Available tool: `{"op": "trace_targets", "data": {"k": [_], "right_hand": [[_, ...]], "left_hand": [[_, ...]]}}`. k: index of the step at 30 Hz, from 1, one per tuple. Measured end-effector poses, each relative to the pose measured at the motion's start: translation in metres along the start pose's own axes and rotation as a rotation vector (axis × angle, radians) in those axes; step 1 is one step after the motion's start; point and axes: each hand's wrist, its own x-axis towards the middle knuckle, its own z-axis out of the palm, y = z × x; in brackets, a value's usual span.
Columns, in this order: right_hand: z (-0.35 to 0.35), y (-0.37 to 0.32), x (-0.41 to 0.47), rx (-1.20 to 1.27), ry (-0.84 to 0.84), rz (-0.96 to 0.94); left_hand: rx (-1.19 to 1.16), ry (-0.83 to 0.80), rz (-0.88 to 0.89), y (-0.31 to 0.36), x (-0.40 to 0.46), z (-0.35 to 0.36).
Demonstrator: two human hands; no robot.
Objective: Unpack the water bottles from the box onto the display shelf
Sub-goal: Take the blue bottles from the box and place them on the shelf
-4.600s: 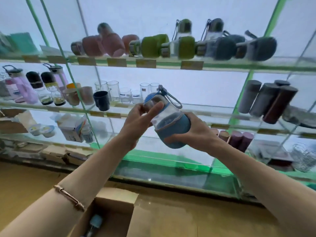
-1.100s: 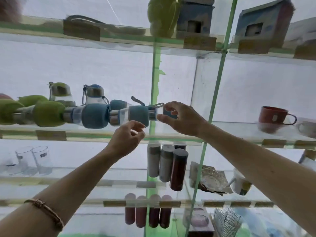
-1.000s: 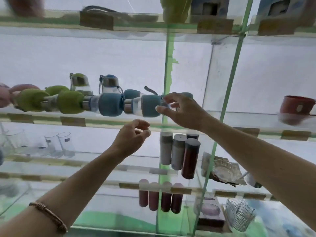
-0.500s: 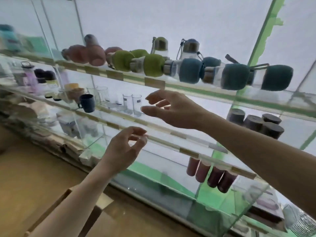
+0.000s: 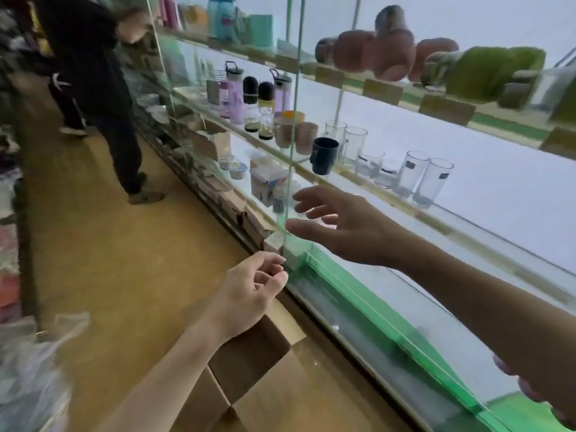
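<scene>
Both hands are held empty in the aisle before the display shelf (image 5: 386,92). The left hand (image 5: 249,294), fingers loosely curled, is seen above the cardboard box (image 5: 249,357) at the shelf's foot; the right hand (image 5: 346,226), fingers spread, is level with the lower glass edge. Pink and green water bottles (image 5: 442,62) are laid along the upper shelf's front edge. Open floor is seen leftward, where a person in dark clothes (image 5: 96,88) stands. Glass tumblers (image 5: 420,179) and a dark mug (image 5: 324,155) are set near the middle shelf's edge.
</scene>
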Motion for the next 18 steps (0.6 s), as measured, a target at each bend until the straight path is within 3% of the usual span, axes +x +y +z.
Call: {"op": "trace_targets", "data": {"k": [12, 18], "right_hand": [[0.133, 0.059, 0.192, 0.014, -0.411, -0.015], [0.199, 0.117, 0.269, 0.164, -0.550, 0.113]], "left_hand": [[0.028, 0.094, -0.461, -0.173, 0.077, -0.049], [0.074, 0.091, -0.638, -0.257, 0.132, -0.051]]}}
